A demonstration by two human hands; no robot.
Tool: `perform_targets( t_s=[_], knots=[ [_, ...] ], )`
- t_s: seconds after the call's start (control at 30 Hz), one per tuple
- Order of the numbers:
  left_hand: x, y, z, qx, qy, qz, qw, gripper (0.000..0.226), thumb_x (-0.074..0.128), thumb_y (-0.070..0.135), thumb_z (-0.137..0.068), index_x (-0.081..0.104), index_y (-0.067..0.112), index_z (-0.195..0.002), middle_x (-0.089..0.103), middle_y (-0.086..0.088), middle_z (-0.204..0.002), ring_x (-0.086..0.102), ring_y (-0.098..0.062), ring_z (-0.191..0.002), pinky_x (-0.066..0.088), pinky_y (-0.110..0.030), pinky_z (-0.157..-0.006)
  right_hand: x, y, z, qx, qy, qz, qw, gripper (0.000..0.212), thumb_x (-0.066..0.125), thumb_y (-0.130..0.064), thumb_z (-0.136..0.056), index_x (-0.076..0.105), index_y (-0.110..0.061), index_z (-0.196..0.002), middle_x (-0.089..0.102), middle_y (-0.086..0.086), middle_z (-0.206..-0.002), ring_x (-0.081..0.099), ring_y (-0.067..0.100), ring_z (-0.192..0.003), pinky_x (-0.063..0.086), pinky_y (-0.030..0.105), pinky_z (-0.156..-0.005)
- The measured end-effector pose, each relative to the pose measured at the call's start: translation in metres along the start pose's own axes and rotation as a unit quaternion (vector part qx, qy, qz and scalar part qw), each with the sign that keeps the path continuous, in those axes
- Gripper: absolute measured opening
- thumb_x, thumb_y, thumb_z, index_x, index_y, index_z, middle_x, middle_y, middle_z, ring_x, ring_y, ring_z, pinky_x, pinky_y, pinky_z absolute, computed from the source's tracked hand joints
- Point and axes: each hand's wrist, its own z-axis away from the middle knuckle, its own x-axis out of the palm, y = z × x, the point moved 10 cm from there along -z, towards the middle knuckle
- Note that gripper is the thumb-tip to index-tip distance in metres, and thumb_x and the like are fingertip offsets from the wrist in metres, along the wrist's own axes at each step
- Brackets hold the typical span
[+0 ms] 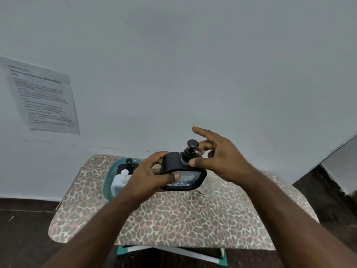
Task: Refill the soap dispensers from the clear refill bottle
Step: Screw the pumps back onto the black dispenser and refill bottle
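My left hand (149, 176) grips a black square soap dispenser (173, 163) with a clear diamond-patterned front, held tilted above the table. My right hand (218, 157) pinches the black pump collar (188, 153) at the dispenser's top with thumb and fingers, while the index finger sticks out. A white dispenser (120, 181) and a second black dispenser (128, 164) stand in a teal basket (106, 182) to the left. The clear refill bottle (209, 182) is faintly visible behind the held dispenser and under my right wrist, mostly hidden.
The small table (173, 219) has a leopard-print cover and stands against a pale wall. A printed sheet (42, 97) hangs on the wall at left. Dark floor surrounds the table, and a teal and white frame (173, 252) shows below its front edge.
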Motion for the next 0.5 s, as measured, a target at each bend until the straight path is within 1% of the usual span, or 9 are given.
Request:
perform_targets(
  t_s=[0.07,0.13,0.17,0.23,0.3,0.37,0.4,0.43,0.5],
  knots=[
    [0.0,0.003,0.0,0.003,0.001,0.004,1.0,0.048,0.088,0.012,-0.077,0.072,0.036,-0.115,0.072,0.003,-0.108,0.078,-0.028,-0.097,0.062,-0.062,-0.083,-0.001,0.0,0.001,-0.007,0.028,0.023,0.999,0.095,0.092,-0.029,-0.07,0.042,-0.041,-0.149,0.065,-0.027,-0.095,0.059,-0.004,-0.088,0.04,0.019,-0.079],
    [0.002,0.005,-0.001,0.004,-0.003,0.009,1.0,0.048,0.087,0.016,-0.074,0.072,0.035,-0.116,0.07,0.0,-0.111,0.078,-0.031,-0.099,0.061,-0.064,-0.083,0.003,-0.005,0.003,-0.014,-0.002,0.017,1.0,0.097,0.088,-0.026,-0.076,0.033,-0.043,-0.153,0.065,-0.027,-0.117,0.059,-0.003,-0.1,0.04,0.016,-0.078],
    [0.001,0.005,-0.001,0.005,-0.003,0.012,1.0,0.048,0.088,0.014,-0.075,0.072,0.034,-0.116,0.07,-0.001,-0.112,0.078,-0.031,-0.099,0.061,-0.065,-0.083,0.005,-0.008,0.003,-0.014,-0.019,0.003,1.0,0.093,0.084,-0.019,-0.081,0.031,-0.042,-0.154,0.066,-0.023,-0.125,0.062,-0.005,-0.095,0.042,0.015,-0.076],
    [0.001,0.007,-0.002,0.009,-0.001,0.014,1.0,0.048,0.088,0.009,-0.078,0.073,0.034,-0.115,0.071,-0.001,-0.111,0.078,-0.031,-0.1,0.062,-0.063,-0.084,0.003,-0.012,0.003,-0.016,-0.009,-0.015,1.0,0.087,0.081,-0.015,-0.084,0.033,-0.039,-0.152,0.071,-0.015,-0.119,0.062,-0.01,-0.077,0.043,0.014,-0.076],
    [0.003,0.009,-0.003,0.016,-0.003,0.006,1.0,0.048,0.088,0.009,-0.078,0.073,0.034,-0.116,0.071,0.001,-0.11,0.078,-0.03,-0.101,0.063,-0.06,-0.084,-0.002,-0.01,0.001,-0.022,0.04,0.02,0.999,0.096,0.09,-0.029,-0.074,0.035,-0.041,-0.152,0.068,-0.013,-0.107,0.06,-0.008,-0.084,0.04,0.019,-0.081],
    [0.004,0.009,-0.003,0.016,-0.003,0.006,1.0,0.048,0.087,0.008,-0.079,0.072,0.033,-0.117,0.07,-0.001,-0.111,0.078,-0.029,-0.1,0.063,-0.06,-0.083,0.0,-0.009,0.003,-0.017,0.032,0.027,0.999,0.104,0.091,-0.034,-0.07,0.03,-0.044,-0.153,0.062,-0.016,-0.114,0.058,-0.004,-0.096,0.04,0.018,-0.08],
    [0.004,0.009,-0.003,0.014,-0.002,0.009,1.0,0.049,0.087,0.006,-0.079,0.072,0.032,-0.118,0.07,-0.002,-0.112,0.078,-0.029,-0.1,0.063,-0.06,-0.083,0.002,-0.008,0.004,-0.015,0.008,0.008,1.0,0.102,0.089,-0.028,-0.075,0.027,-0.043,-0.155,0.062,-0.019,-0.122,0.06,-0.002,-0.092,0.042,0.016,-0.079],
    [0.004,0.009,-0.003,0.014,-0.001,0.013,1.0,0.049,0.088,0.007,-0.078,0.072,0.031,-0.118,0.07,-0.004,-0.114,0.078,-0.029,-0.1,0.063,-0.061,-0.083,0.004,-0.008,0.005,-0.011,-0.013,-0.018,1.0,0.098,0.084,-0.019,-0.081,0.026,-0.04,-0.156,0.065,-0.019,-0.126,0.061,0.0,-0.081,0.045,0.015,-0.075],
    [0.003,0.01,-0.003,0.015,-0.002,0.014,1.0,0.051,0.088,0.014,-0.074,0.072,0.033,-0.118,0.07,-0.005,-0.116,0.077,-0.029,-0.101,0.063,-0.06,-0.083,0.0,-0.008,0.004,-0.013,-0.003,-0.028,1.0,0.092,0.081,-0.014,-0.084,0.029,-0.038,-0.156,0.071,-0.017,-0.119,0.057,0.004,-0.064,0.047,0.019,-0.072]
  ],
)
